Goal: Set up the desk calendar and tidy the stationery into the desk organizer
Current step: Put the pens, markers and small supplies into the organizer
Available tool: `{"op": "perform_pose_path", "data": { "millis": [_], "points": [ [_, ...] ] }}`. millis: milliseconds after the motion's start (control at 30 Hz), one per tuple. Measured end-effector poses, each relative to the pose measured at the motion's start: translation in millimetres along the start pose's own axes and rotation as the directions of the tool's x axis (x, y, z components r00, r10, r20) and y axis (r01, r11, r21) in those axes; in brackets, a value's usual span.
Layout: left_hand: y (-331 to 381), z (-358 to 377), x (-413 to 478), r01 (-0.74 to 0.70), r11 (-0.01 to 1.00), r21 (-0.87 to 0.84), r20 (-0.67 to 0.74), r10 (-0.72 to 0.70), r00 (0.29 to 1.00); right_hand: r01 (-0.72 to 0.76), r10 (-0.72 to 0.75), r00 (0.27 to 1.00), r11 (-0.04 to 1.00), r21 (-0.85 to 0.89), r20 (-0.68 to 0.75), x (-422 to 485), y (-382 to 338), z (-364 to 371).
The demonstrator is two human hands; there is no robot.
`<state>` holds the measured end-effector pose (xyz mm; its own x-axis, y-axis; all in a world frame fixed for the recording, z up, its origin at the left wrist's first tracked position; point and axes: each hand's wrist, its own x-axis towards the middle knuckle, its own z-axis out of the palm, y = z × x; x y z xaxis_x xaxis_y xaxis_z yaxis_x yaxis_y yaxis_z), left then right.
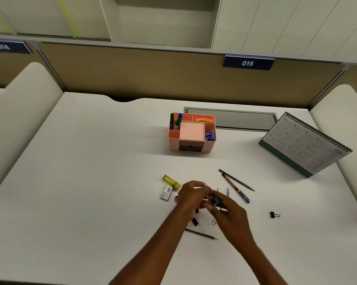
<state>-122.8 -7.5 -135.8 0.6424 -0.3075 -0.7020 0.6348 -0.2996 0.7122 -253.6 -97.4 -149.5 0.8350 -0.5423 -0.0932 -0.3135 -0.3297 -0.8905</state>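
Note:
The pink desk organizer (174, 143) stands mid-desk with markers, a pink note pad, coloured strips and blue clips in it. The desk calendar (305, 145) stands upright at the right. My left hand (192, 196) and my right hand (229, 208) meet over a scatter of small items, fingers closed together on a small blue clip (217, 200). Black binder clips (194, 221) and a paper clip lie under my hands. A pencil (202, 234) lies just in front of them. A patterned pen (236, 188) and a dark pencil (236, 180) lie to the right.
A yellow highlighter (171, 182) and a white eraser (166, 193) lie left of my hands. One black binder clip (274, 214) sits alone at the right. A grey cable hatch (231, 120) lies behind the organizer. Padded dividers flank the desk.

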Motion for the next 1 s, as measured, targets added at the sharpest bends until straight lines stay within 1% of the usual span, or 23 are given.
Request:
{"op": "perform_pose_path", "data": {
  "millis": [67,200,300,433,533,567,633,700,733,767,800,833,867,900,933,1000],
  "points": [
    [13.8,-7.7,0.3,0.064,0.984,-0.169,0.075,-0.052,0.996,0.097,-0.097,0.995,0.995,-0.004,0.030,5.0,-7.7,-1.3],
    [35.3,-15.3,5.0,0.110,0.942,-0.316,0.117,-0.076,0.990,0.294,-0.293,0.956,0.950,-0.110,0.024,28.1,-20.0,-5.7],
    [48.9,-19.7,11.2,0.110,0.920,-0.377,0.104,-0.076,0.992,0.385,-0.385,0.922,0.908,-0.166,0.034,49.6,-33.1,-9.2],
    [68.7,-25.0,19.9,0.078,0.897,-0.436,0.111,-0.033,0.993,0.492,-0.489,0.870,0.844,-0.216,0.070,82.8,-56.8,-15.0],
    [85.4,-28.6,24.6,0.055,0.879,-0.473,0.100,-0.009,0.995,0.530,-0.524,0.846,0.808,-0.258,0.094,111.7,-75.5,-19.1],
    [90.1,-29.2,26.3,0.033,0.895,-0.445,0.081,0.004,0.997,0.529,-0.524,0.847,0.808,-0.261,0.094,120.8,-81.9,-20.5],
    [97.1,-28.5,30.3,-0.048,0.954,-0.295,0.018,0.056,0.998,0.526,-0.526,0.847,0.813,-0.251,0.074,141.5,-95.3,-22.1],
    [99.0,-26.4,33.9,-0.179,0.981,-0.073,-0.078,0.173,0.982,0.535,-0.542,0.839,0.809,-0.244,0.043,164.6,-108.7,-22.9],
    [97.8,-25.1,35.6,-0.266,0.962,0.061,-0.123,0.272,0.954,0.543,-0.554,0.832,0.802,-0.247,0.029,177.0,-115.2,-22.9],
    [95.8,-24.3,38.7,-0.358,0.907,0.223,-0.146,0.394,0.907,0.554,-0.569,0.822,0.793,-0.254,0.018,190.2,-121.6,-22.5],
    [93.1,-23.4,43.0,-0.421,0.810,0.408,-0.133,0.509,0.850,0.563,-0.582,0.813,0.782,-0.267,0.009,203.9,-127.2,-21.7],
    [90.2,-22.5,49.6,-0.450,0.688,0.569,-0.085,0.594,0.800,0.565,-0.589,0.808,0.774,-0.287,0.001,218.6,-132.3,-19.4],
    [88.4,-21.5,56.3,-0.453,0.574,0.683,-0.022,0.635,0.772,0.558,-0.588,0.809,0.770,-0.308,-0.004,233.5,-137.0,-16.4],
    [87.3,-20.2,62.2,-0.444,0.490,0.750,0.032,0.644,0.765,0.549,-0.582,0.813,0.771,-0.324,-0.006,247.2,-140.4,-13.2],
    [86.8,-19.1,68.4,-0.436,0.439,0.786,0.069,0.638,0.767,0.539,-0.573,0.820,0.773,-0.336,-0.003,260.9,-143.3,-9.5],
    [84.6,-16.8,80.1,-0.423,0.384,0.821,0.105,0.627,0.772,0.522,-0.554,0.833,0.775,-0.356,0.015,284.6,-146.1,-2.5]
  ]
}}
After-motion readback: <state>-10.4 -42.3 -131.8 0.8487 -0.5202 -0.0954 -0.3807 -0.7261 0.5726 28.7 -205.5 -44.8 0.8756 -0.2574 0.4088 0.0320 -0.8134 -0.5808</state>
